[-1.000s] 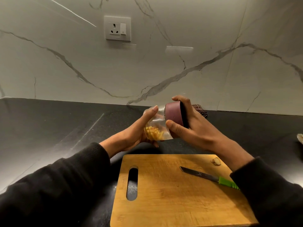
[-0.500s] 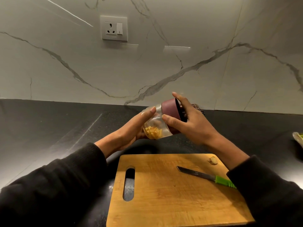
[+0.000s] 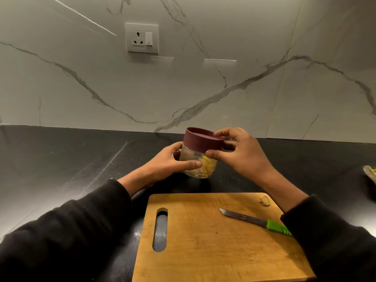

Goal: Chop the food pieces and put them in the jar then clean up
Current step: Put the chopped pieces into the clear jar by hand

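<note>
Left hand (image 3: 173,162) wrapped around the clear body of the jar (image 3: 195,161), thumb across the near face and fingers curled behind. Right hand (image 3: 242,154) gripping the maroon lid (image 3: 201,140) seated on top of the jar, thumb against the lid's lower edge and fingers curled over its far rim. Jar held between both hands above the black counter (image 3: 71,159), nearly upright with a slight lean toward the left hand. Yellow chopped food pieces (image 3: 207,166) heaped inside the jar on the side nearer the right hand, just beyond the left thumb tip. Below and nearer than both hands, a wooden cutting board (image 3: 203,245) flat on the counter, with a slot handle under the left wrist. On the board beneath the right forearm, a knife (image 3: 256,221) with a green handle, blade pointing toward the left hand's side. Near the board's far corner, close under the right wrist, one small uncut food scrap (image 3: 264,201). Far out past the right hand at the frame edge, a partly visible pale object (image 3: 370,174), too cropped to identify. Behind both hands, a marble wall with a wall socket (image 3: 141,37) above the left hand.
</note>
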### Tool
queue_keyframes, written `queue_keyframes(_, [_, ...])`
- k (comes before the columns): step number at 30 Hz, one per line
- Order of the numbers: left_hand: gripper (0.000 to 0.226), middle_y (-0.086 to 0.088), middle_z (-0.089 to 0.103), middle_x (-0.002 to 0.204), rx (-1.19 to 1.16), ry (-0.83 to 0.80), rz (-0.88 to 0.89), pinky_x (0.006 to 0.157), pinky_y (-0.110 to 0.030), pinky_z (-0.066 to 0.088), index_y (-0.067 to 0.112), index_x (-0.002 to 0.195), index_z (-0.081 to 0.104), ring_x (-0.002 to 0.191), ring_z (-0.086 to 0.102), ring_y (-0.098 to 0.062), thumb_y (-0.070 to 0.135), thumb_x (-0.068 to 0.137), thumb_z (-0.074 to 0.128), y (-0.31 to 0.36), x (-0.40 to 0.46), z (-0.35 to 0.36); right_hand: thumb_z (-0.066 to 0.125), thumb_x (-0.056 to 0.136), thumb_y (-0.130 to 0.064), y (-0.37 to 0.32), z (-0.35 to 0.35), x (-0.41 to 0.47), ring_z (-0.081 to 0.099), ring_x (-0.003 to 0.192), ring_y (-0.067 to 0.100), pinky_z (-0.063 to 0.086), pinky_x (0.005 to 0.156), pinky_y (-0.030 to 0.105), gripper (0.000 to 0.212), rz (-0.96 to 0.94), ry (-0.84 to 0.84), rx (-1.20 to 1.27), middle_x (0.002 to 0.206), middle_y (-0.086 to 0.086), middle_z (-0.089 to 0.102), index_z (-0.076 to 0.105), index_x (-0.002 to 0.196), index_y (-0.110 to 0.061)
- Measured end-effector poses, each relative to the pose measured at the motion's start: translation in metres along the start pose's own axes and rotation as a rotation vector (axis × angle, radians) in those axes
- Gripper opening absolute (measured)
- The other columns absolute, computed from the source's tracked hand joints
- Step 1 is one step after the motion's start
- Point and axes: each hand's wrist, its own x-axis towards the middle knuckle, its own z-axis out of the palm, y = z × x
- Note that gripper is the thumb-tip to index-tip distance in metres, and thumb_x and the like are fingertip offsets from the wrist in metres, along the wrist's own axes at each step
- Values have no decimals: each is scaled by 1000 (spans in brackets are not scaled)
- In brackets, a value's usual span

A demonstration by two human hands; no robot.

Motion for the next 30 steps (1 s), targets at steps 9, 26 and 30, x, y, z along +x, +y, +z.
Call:
queue_keyframes(9, [69,5,70,118,133,-26,-3,98,-34,53,30,128,58,108,66,-8,46,68,88,-4,2,0,83,78,-40,7,8,-2,58,89,6,46,69,15,61,21,-42,-175,106,-6,61,61,132,-22])
queue_keyframes(26, [84,1,56,133,235,108,-10,100,-35,53,21,148,38,115,59,-11,30,78,83,-14,7,-4,67,94,-39,-3,9,-6,52,131,16,46,104,33,70,201,-433,-305,146,0,53,33,154,-27])
queue_keyframes(30, [84,-1,54,139,253,112,3,102,-33,51,19,149,35,121,56,-13,26,80,82,-15,9,-3,67,95,-40,-3,9,-4,49,135,17,44,105,33,75,201,-451,-318,151,1,49,27,157,-28])
